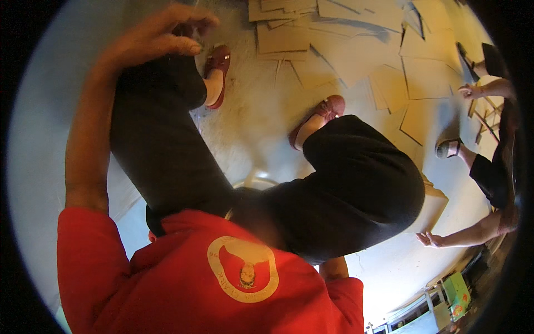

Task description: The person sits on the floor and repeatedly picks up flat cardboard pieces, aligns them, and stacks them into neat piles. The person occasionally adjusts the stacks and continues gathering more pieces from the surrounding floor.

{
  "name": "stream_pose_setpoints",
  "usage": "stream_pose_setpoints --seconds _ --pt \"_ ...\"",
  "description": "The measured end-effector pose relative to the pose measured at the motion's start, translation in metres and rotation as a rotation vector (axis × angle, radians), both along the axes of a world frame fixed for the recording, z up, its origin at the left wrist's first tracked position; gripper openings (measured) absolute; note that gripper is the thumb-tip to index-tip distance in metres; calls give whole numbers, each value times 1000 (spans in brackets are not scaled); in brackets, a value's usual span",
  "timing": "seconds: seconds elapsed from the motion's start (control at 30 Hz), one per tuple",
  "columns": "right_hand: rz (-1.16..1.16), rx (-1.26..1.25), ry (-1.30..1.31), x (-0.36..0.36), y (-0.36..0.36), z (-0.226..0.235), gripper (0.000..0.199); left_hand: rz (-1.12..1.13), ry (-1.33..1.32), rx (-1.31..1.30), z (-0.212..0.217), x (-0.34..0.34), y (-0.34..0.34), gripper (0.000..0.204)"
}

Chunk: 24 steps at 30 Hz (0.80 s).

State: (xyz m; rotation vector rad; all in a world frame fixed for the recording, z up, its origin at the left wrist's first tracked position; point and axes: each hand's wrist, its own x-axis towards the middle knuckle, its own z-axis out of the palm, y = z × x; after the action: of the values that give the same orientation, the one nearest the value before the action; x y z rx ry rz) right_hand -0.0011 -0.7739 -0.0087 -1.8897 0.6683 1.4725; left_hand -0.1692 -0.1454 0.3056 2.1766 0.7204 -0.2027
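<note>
Closest in, a red shirt with a round pale emblem fills the lower frame, and the person sits with dark trousers bent at the knees. The left hand rests out on the left knee, fingers loosely curled and holding nothing. The right hand is hidden behind the body, so its fingers cannot be judged. Further out, red sandals sit on the pale floor. Beyond them cardboard sheets lie scattered, well apart from the hand. At the right edge, another person crouches over more sheets.
</note>
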Motion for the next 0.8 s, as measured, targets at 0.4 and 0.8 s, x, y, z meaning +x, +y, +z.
stream_pose_setpoints --seconds 0.4,0.8 --pt "-11 -31 24 -15 26 7 49 -68 32 -27 -45 23 96 45" --pt "-83 211 -77 35 135 -39 43 -80 254 122 -49 14 137 49"
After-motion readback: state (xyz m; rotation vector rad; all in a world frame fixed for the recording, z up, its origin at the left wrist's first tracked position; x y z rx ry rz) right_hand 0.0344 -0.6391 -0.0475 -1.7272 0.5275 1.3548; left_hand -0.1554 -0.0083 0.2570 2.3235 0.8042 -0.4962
